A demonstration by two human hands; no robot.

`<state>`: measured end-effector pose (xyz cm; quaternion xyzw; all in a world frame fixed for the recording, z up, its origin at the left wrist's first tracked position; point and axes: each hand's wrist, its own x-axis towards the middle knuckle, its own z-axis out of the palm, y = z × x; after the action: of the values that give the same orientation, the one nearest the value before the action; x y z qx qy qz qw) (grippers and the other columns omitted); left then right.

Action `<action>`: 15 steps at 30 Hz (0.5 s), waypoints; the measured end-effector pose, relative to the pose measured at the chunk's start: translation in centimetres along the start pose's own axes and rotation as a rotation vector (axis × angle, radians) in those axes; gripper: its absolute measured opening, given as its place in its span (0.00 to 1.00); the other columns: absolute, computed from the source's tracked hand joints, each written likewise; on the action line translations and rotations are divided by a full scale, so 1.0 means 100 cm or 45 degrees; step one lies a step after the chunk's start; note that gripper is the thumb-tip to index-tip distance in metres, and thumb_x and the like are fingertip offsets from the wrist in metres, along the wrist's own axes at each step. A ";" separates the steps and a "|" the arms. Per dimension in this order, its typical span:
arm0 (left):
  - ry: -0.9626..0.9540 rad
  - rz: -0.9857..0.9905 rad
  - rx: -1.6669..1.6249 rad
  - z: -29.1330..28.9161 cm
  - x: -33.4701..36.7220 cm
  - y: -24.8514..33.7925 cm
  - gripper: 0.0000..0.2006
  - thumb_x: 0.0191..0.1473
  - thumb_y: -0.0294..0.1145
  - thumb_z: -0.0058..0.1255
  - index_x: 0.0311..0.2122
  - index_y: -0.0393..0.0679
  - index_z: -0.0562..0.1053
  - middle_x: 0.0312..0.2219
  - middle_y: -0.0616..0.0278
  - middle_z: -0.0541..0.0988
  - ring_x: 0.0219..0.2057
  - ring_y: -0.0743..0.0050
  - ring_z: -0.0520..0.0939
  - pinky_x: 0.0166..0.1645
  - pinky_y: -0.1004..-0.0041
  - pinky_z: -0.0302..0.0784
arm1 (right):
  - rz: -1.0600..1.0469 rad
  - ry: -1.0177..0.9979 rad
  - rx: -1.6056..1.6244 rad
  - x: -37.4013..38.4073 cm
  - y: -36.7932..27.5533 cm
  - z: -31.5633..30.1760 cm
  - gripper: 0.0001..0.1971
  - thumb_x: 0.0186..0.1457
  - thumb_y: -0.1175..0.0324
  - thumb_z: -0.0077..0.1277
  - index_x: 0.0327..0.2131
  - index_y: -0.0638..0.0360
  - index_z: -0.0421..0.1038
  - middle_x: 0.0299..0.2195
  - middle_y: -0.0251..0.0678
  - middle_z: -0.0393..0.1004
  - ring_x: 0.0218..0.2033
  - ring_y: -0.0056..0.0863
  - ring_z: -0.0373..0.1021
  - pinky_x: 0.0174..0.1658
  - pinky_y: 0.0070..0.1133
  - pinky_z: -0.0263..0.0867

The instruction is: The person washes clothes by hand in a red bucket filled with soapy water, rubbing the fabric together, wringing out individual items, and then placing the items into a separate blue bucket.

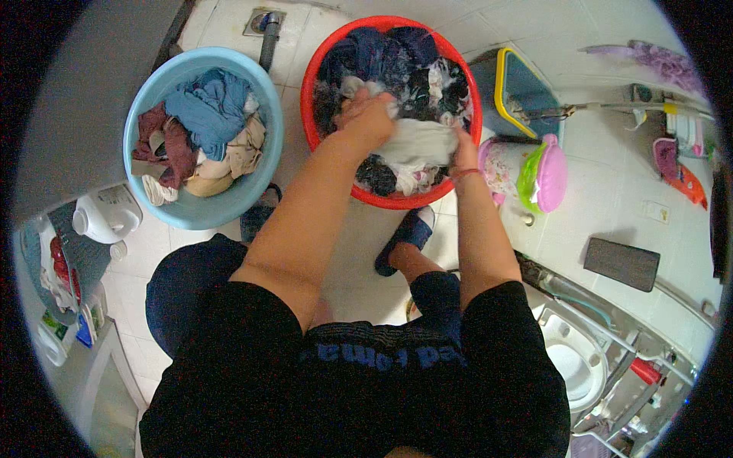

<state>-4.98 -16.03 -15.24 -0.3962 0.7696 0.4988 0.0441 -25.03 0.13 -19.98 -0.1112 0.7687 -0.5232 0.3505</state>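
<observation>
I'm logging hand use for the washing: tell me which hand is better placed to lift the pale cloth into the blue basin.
Left, probably. The left hand grips the pale cloth in the red basin and is on the side nearer the blue basin. The right hand holds the cloth's far edge.

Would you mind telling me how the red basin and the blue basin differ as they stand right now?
The red basin holds mostly dark and white laundry; the blue basin holds blue, maroon and beige clothes. Both hands are in the red one, the left hand and right hand gripping a whitish garment; nobody touches the blue one. Both are round, full, and on the tiled floor.
</observation>
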 end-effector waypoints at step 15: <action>-0.426 -0.028 0.481 0.127 0.068 -0.113 0.25 0.52 0.39 0.41 0.57 0.46 0.67 0.57 0.48 0.65 0.60 0.52 0.63 0.64 0.59 0.52 | -0.072 -0.732 -1.823 0.034 0.155 0.093 0.22 0.53 0.62 0.47 0.52 0.56 0.64 0.53 0.48 0.62 0.55 0.46 0.58 0.56 0.34 0.57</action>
<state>-6.34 -11.80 -33.00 -0.3012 0.8268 0.4043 0.2495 -18.36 -1.77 -37.03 -0.4620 0.7954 0.1424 0.3655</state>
